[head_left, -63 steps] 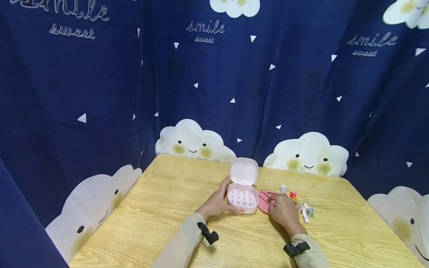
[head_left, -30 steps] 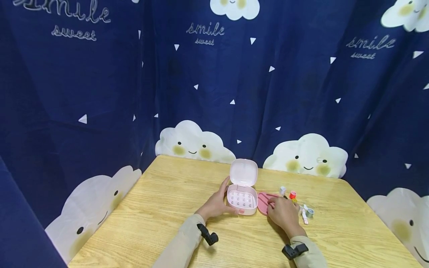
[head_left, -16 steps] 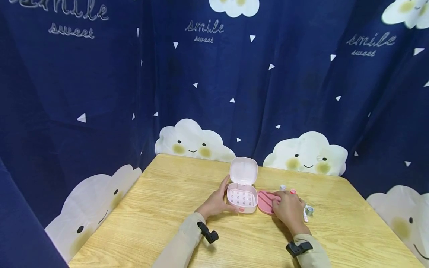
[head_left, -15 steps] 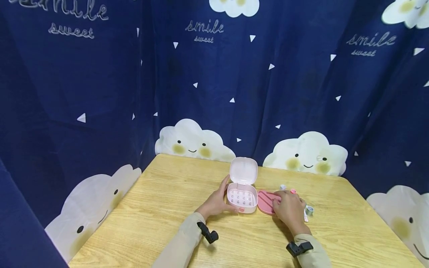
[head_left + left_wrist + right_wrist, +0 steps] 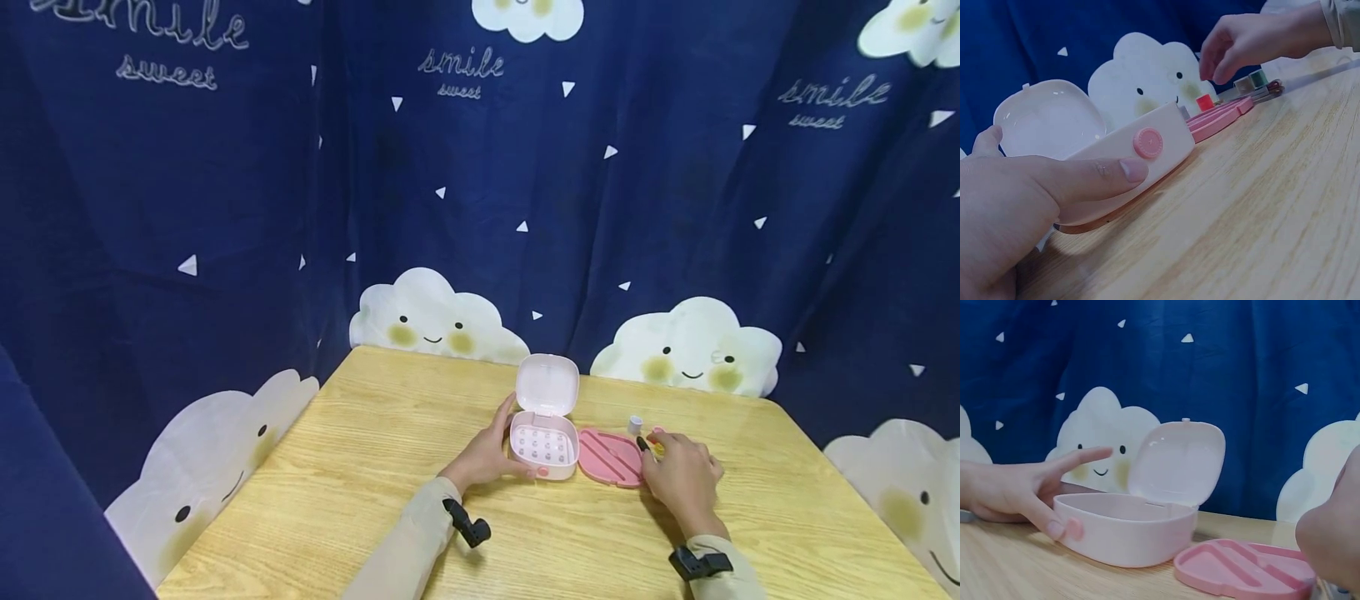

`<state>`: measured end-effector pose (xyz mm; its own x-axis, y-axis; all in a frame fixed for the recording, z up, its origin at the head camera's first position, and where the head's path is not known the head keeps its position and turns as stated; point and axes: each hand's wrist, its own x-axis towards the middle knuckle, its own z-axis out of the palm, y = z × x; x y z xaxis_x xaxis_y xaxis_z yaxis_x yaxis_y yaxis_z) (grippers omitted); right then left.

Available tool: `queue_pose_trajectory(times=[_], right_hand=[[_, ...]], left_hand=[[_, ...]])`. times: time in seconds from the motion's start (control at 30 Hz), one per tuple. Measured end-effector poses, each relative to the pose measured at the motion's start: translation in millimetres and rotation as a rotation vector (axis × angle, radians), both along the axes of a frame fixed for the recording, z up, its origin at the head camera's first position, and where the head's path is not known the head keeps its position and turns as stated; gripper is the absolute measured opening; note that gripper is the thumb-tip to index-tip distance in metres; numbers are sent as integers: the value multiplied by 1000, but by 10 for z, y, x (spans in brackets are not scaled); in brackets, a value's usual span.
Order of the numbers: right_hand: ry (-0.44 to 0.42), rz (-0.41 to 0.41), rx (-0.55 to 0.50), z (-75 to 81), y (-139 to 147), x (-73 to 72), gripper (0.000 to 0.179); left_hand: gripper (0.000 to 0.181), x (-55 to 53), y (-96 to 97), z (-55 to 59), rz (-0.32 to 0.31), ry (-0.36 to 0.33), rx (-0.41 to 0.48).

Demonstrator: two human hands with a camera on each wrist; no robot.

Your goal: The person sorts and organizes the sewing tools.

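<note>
A pale pink sewing box [image 5: 545,454] stands on the table with its lid [image 5: 547,384] raised. My left hand [image 5: 483,454] grips its left side, thumb on the front near the round pink button [image 5: 1149,143] and fingers toward the back. Right of the box lies a flat, darker pink tray insert [image 5: 609,457] with long slots. My right hand [image 5: 684,477] is just past the tray's right edge, above small items, fingers loosely bent. Nothing shows between its fingers in the left wrist view. A red thread spool [image 5: 1205,103] sits below it; other items are partly hidden.
A white spool [image 5: 635,425] stands behind the tray, with a small dark item [image 5: 642,443] and a yellow piece [image 5: 658,450] near it. A green spool [image 5: 1259,78] is farther right. A blue curtain [image 5: 480,208] hangs behind the wooden table [image 5: 405,417].
My right hand has moved right, from over the pink tray to the small items beside it, so more of the tray shows. My left hand and the box stay in place.
</note>
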<state>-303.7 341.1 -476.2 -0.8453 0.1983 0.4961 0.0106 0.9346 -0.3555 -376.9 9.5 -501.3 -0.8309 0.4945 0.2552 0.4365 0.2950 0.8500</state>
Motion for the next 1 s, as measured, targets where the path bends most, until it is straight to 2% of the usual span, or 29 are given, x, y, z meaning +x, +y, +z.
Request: queue_pose_trajectory(times=[0.23, 0.37, 0.67, 1.0], right_hand=[[-29, -56, -7, -11, 171, 38, 33], [-83, -83, -10, -5, 226, 51, 31], [-139, -71, -16, -23, 300, 94, 28], [-123, -63, -12, -69, 336, 75, 29]], left_hand=[[139, 5, 1, 16, 2, -9, 0], [140, -5, -4, 15, -4, -9, 11], [140, 7, -14, 8, 3, -13, 5], [138, 9, -12, 14, -17, 13, 19]])
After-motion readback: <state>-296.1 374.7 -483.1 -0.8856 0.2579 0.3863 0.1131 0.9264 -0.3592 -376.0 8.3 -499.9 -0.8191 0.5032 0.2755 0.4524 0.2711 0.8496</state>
